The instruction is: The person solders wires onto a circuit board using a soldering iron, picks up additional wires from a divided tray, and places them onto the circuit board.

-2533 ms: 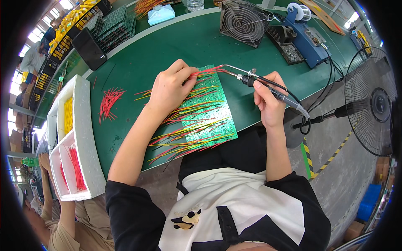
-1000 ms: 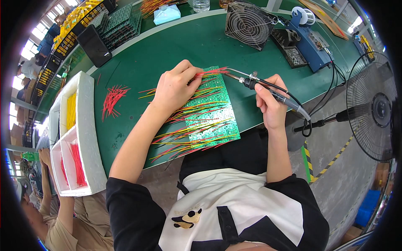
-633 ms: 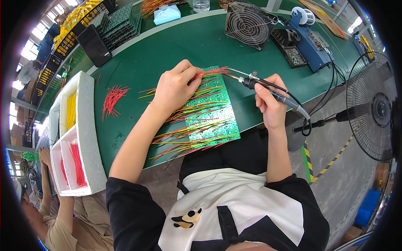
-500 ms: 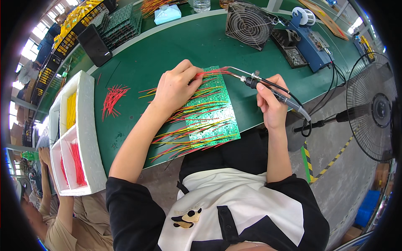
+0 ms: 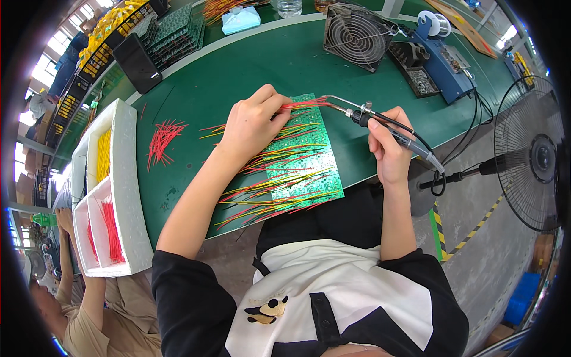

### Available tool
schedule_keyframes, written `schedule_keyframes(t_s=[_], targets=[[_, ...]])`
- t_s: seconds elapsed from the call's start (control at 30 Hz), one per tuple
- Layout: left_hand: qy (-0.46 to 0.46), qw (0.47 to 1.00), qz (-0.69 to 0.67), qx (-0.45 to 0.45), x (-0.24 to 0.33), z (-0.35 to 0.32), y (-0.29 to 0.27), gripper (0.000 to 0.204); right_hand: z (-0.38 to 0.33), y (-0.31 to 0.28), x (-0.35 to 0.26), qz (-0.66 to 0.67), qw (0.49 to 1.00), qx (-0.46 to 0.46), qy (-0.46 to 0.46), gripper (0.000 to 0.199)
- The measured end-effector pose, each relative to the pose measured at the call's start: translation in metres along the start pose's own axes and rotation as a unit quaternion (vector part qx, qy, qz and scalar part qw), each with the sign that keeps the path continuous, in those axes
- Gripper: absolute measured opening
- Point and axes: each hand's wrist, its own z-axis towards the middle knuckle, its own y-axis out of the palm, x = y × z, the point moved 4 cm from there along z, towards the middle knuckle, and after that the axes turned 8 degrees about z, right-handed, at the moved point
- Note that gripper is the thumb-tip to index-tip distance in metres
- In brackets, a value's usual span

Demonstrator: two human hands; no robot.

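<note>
A green circuit board panel [image 5: 303,157] lies on the green bench mat, with rows of red and yellow wires [image 5: 262,189] running across it and past its left edge. At the panel's far end, my left hand [image 5: 254,122] is closed on several red wires [image 5: 306,104], fingers pinched over the board. My right hand [image 5: 389,146] grips a soldering iron [image 5: 392,132] with a thin solder feed tube [image 5: 348,100] along it. The iron's tip meets the ends of the held red wires near the board's far right corner; exact contact is too small to tell.
Loose red wires [image 5: 163,141] lie left of the board, beside a white foam box [image 5: 132,196] of sorted wires. A fan [image 5: 357,37] and blue solder station [image 5: 443,68] stand at the back. A pedestal fan [image 5: 529,154] is at right; a co-worker's arm [image 5: 92,303] at lower left.
The whole view has shifted slightly. Both hands, the soldering iron and the red wires keep nearly the same places relative to the board.
</note>
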Motion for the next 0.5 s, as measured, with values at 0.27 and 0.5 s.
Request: schedule_keyframes(t_s=[0.27, 0.5], targets=[[0.000, 1.000, 0.007, 0.000, -0.0003, -0.0009, 0.0002, 0.007, -0.0009, 0.0005, -0.0002, 0.000, 1.000, -0.004, -0.005, 0.018], [0.003, 1.000, 0.000, 0.004, 0.0001, -0.0005, 0.0001, 0.007, -0.0008, -0.0004, -0.0003, -0.004, 1.000, -0.005, -0.003, 0.018]])
